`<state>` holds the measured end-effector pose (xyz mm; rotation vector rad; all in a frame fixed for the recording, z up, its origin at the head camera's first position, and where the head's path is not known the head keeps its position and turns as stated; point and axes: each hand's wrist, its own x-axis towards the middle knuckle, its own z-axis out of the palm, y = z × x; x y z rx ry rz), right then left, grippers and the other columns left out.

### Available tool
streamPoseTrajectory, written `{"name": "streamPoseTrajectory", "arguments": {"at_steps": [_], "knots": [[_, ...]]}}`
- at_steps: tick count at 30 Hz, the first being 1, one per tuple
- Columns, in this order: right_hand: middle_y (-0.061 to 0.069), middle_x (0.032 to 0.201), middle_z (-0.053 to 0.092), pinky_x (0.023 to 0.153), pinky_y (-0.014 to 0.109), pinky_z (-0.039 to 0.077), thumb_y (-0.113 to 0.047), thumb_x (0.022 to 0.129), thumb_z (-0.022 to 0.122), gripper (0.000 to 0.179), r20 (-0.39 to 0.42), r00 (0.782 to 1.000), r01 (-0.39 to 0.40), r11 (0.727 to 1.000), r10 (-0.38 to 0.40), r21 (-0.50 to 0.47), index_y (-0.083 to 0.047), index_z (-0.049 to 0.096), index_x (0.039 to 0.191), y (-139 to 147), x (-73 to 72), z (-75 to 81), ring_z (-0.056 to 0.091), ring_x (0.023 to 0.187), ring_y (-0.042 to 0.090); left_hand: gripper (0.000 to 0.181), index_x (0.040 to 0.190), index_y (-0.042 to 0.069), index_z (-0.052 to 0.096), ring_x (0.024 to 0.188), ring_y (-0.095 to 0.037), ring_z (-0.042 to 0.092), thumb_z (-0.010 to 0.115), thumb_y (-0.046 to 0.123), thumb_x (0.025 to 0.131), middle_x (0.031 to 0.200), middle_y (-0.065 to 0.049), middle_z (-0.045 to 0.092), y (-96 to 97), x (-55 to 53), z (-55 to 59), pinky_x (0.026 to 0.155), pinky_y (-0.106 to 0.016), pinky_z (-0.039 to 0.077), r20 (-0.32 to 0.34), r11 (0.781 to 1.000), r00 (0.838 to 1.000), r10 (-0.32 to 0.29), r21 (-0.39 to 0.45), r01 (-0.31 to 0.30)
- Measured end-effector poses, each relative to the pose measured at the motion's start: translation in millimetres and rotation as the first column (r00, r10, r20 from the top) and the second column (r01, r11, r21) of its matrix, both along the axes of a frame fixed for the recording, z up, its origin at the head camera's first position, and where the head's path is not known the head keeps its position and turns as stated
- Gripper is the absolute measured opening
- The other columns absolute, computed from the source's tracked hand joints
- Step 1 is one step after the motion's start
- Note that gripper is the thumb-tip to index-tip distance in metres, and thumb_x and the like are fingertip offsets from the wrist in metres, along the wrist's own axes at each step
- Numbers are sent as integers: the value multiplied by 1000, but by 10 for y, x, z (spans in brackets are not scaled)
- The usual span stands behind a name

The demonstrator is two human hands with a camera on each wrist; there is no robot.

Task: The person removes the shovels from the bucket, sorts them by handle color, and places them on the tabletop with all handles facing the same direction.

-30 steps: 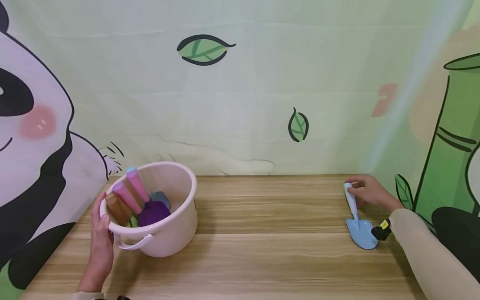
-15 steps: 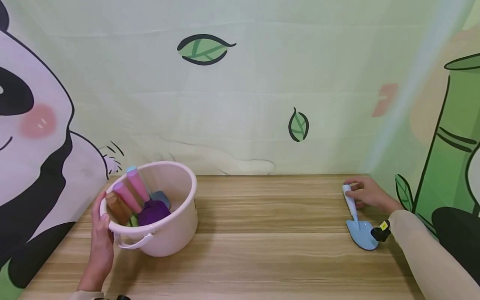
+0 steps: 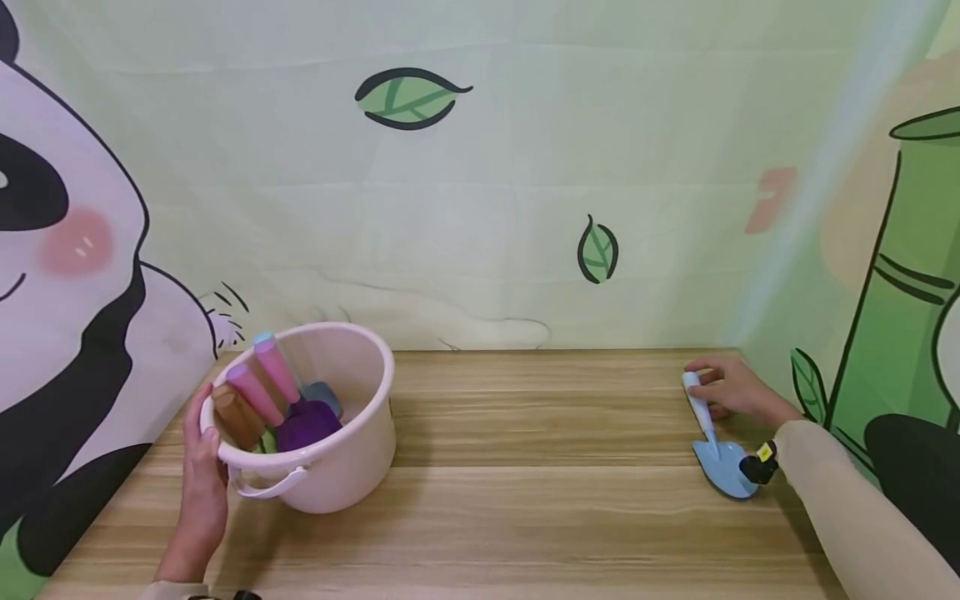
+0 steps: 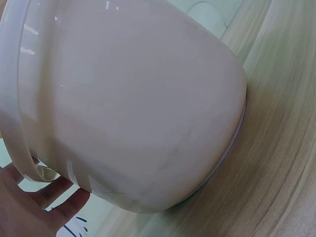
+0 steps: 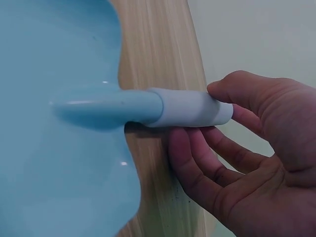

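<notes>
At the left of the head view stands a pale pink bucket, tilted a little. My left hand grips its rim on the left side, thumb at the edge and fingers outside, as the left wrist view of the hand also shows. On the right, my right hand pinches the pale handle end of a light blue toy shovel between thumb and fingers. The shovel's blade points toward the front; its handle lies across the fingers in the right wrist view.
Inside the bucket lean several tools: pink handles, a brown handle, a purple blade and a blue-grey piece. A white bail handle hangs in front. The wooden table ends at a printed cloth backdrop.
The right hand has shifted slightly left, and the shovel's handle end has swung a little left and toward the front. The left hand and bucket have stayed put.
</notes>
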<state>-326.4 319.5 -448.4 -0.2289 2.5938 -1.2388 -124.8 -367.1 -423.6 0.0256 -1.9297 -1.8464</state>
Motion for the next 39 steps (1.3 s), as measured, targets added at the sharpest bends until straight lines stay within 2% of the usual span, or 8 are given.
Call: {"name": "streamPoseTrajectory", "arguments": {"at_steps": [11,22,33,39], "knots": [[44,133,45,69,41,60,-11,100,66,55,8,1000,5,999,-5,33,9,43,145,0,-12,2,68,87,26,58,163,31,20,146,-20,18,29,39,107,162,2,19,15,15,27,120,-37,9,2,1000,1000,9,-5,-9],[43,132,48,69,41,60,-13,100,66,56,14,1000,1,1000,-1,25,9,42,146,13,-27,9,68,87,25,58,163,30,20,145,-20,19,30,38,107,162,2,20,8,22,15,120,-37,10,-11,1000,1000,8,1,-8],[45,133,43,72,45,60,-8,101,63,59,32,999,-40,999,41,-34,13,35,148,15,45,142,68,90,28,58,164,29,21,144,-21,22,28,37,107,161,2,21,8,18,28,119,-37,14,-9,1000,1000,12,-8,-12],[44,134,44,76,49,60,-12,103,61,61,37,997,-72,997,72,5,12,32,151,29,58,241,67,97,35,57,163,29,22,142,-21,24,28,34,107,159,3,23,11,5,2,118,-36,16,-26,1000,1000,3,-2,-4]]}}
